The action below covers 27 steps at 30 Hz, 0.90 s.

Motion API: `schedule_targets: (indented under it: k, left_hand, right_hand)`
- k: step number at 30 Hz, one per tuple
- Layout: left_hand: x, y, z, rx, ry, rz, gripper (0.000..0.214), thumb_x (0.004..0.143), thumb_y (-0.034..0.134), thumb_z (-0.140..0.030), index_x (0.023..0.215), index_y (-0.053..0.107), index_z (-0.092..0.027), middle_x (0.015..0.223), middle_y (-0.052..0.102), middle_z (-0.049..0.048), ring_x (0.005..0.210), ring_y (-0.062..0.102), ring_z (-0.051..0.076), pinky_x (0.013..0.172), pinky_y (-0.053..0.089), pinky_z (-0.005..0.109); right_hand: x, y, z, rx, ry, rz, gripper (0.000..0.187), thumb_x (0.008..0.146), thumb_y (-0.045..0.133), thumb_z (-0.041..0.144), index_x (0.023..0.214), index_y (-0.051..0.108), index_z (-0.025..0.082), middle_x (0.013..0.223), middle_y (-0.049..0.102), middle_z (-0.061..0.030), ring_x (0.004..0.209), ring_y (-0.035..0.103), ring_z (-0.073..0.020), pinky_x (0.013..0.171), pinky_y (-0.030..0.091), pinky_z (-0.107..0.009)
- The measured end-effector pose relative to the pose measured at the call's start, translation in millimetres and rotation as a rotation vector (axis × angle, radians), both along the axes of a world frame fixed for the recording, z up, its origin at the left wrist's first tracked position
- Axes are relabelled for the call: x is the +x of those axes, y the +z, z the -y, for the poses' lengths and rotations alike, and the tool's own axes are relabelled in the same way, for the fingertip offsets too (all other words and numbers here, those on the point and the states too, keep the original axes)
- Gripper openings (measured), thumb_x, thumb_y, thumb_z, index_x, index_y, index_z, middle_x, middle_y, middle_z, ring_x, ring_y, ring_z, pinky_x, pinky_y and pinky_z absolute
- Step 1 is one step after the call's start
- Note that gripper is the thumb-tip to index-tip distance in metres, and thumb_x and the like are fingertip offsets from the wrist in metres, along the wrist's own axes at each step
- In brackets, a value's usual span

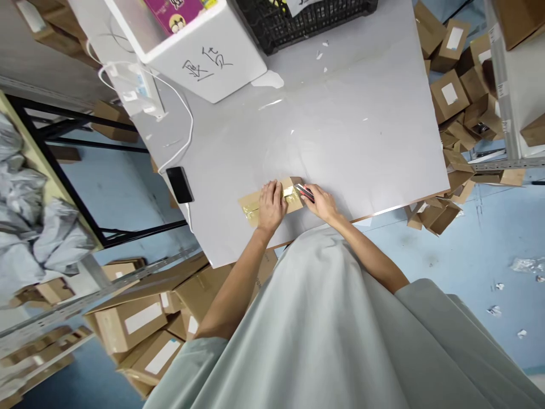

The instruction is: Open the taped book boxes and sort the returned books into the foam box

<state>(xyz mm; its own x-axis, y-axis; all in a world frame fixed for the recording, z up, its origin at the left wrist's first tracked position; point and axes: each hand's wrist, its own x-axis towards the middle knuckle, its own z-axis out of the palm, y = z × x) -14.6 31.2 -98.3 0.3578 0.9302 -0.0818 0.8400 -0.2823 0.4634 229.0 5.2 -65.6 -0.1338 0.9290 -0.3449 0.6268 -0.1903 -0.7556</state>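
Note:
A small brown cardboard box (pixel 293 196), sealed with clear tape, lies near the front edge of the white table (pixel 340 125). My left hand (pixel 271 205) rests flat on top of the box, fingers spread and pressing it down. My right hand (pixel 321 202) is closed round a red and black utility knife (pixel 305 192), whose tip touches the box's right end.
A black phone (pixel 179 184) on a white cable lies at the table's left edge. A white foam box (pixel 204 51) and a black crate (pixel 298 20) stand at the back. Cardboard boxes (pixel 457 96) are piled right of the table, more boxes (pixel 140 324) lower left.

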Motion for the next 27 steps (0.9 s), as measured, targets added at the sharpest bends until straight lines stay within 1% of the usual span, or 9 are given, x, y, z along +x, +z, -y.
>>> schedule_targets:
  k: [5,9,13,17,22,25,27]
  left_hand:
    - [1,-0.9,-1,-0.010,-0.003,0.006,0.062,0.112,0.040,-0.041,0.164,0.051,-0.009,0.170,0.051,0.0275,0.168,0.037,0.039,0.139,0.025,0.068]
    - [2,-2.3,0,-0.003,0.004,-0.002,0.062,0.112,0.039,-0.043,0.163,0.052,-0.009,0.169,0.053,0.0266,0.168,0.037,0.038,0.140,0.024,0.066]
    - [2,-2.0,2,0.010,0.000,-0.032,0.062,0.111,0.039,-0.040,0.163,0.053,-0.008,0.170,0.052,0.0270,0.169,0.036,0.039,0.139,0.026,0.066]
    - [3,1.3,3,-0.028,0.020,-0.039,0.063,0.110,0.041,-0.039,0.165,0.051,-0.010,0.171,0.051,0.0252,0.169,0.035,0.038,0.140,0.024,0.068]
    - [5,6.2,2,-0.045,0.039,-0.012,0.065,0.110,0.039,-0.041,0.167,0.049,-0.012,0.171,0.051,0.0245,0.169,0.036,0.037,0.140,0.024,0.068]
    - [7,9.9,1,-0.047,0.039,-0.009,0.064,0.111,0.036,-0.041,0.168,0.048,-0.012,0.171,0.052,0.0232,0.169,0.037,0.035,0.140,0.025,0.067]
    - [7,13.6,-2,-0.060,0.031,-0.009,0.064,0.112,0.034,-0.041,0.167,0.048,-0.012,0.172,0.052,0.0228,0.169,0.037,0.035,0.140,0.025,0.066]
  right_hand:
    - [6,12.9,-9,-0.030,0.068,0.048,0.046,0.113,0.049,0.035,0.156,0.060,0.022,0.151,0.071,-0.0130,0.127,0.073,-0.0320,0.105,0.060,-0.043]
    - [12,20.8,-17,-0.029,0.156,0.073,0.048,0.113,0.049,0.034,0.159,0.058,0.024,0.156,0.068,-0.0109,0.130,0.071,-0.0309,0.104,0.060,-0.041]
    - [14,28.5,-17,-0.036,0.216,0.114,0.049,0.113,0.047,0.032,0.162,0.056,0.026,0.155,0.068,-0.0111,0.129,0.071,-0.0306,0.103,0.060,-0.041]
    - [13,31.5,-5,-0.062,0.216,0.139,0.047,0.114,0.047,0.033,0.160,0.057,0.027,0.152,0.070,-0.0120,0.125,0.073,-0.0317,0.101,0.060,-0.042]
    - [16,29.8,22,-0.098,0.227,0.128,0.045,0.115,0.046,0.037,0.157,0.059,0.028,0.150,0.071,-0.0116,0.123,0.074,-0.0317,0.096,0.060,-0.041]
    - [16,27.2,35,-0.111,0.175,0.109,0.043,0.115,0.047,0.039,0.154,0.060,0.028,0.149,0.072,-0.0114,0.121,0.075,-0.0315,0.095,0.061,-0.041]
    - [15,24.4,40,-0.132,0.090,0.097,0.042,0.112,0.051,0.037,0.152,0.060,0.028,0.147,0.073,-0.0110,0.118,0.076,-0.0316,0.095,0.062,-0.042]
